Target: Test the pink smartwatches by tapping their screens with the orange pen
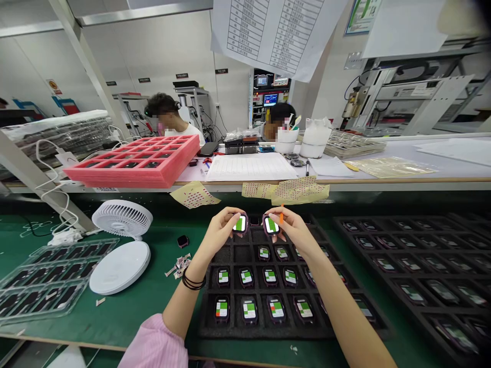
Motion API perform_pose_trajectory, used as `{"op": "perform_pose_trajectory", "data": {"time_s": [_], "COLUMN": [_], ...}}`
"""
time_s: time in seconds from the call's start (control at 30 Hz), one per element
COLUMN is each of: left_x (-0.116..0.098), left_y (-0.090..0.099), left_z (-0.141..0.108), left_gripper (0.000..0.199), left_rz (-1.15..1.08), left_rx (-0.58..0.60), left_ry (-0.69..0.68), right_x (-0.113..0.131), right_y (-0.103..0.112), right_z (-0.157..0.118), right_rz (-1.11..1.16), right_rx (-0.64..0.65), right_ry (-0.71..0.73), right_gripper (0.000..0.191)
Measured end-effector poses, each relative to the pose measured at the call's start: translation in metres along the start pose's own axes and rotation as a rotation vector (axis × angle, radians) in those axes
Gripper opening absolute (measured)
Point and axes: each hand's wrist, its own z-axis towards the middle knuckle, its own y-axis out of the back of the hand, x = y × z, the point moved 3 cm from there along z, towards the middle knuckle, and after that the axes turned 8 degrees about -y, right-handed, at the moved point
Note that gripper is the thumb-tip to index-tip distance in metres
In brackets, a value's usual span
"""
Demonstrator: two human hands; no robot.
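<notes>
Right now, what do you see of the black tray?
The black foam tray lies flat on the green bench mat, with rows of square pockets. Most hold watch-like devices face up, screens showing green, white and some red blocks. Some pockets near the far end look empty. The right forearm crosses above it.
</notes>
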Motion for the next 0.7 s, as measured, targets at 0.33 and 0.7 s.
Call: {"op": "perform_pose_trajectory", "data": {"time_s": [0.33,0.7], "left_x": [-0.0020,0.0015], "left_y": [0.0002,-0.0004], "left_z": [-0.0002,-0.0011], "left_gripper": [0.033,0.054], "left_rz": [0.051,0.031], "left_rx": [0.011,0.136], "left_ry": [-0.047,-0.050], "right_x": [0.0056,0.0050], "right_y": [-0.0051,-0.0057], "right_z": [-0.0059,-0.0058], "right_rz": [-0.009,0.002], "right_rx": [0.125,0.151], "right_ry": [0.040,0.031], "right_gripper": [0.034,0.045]}}
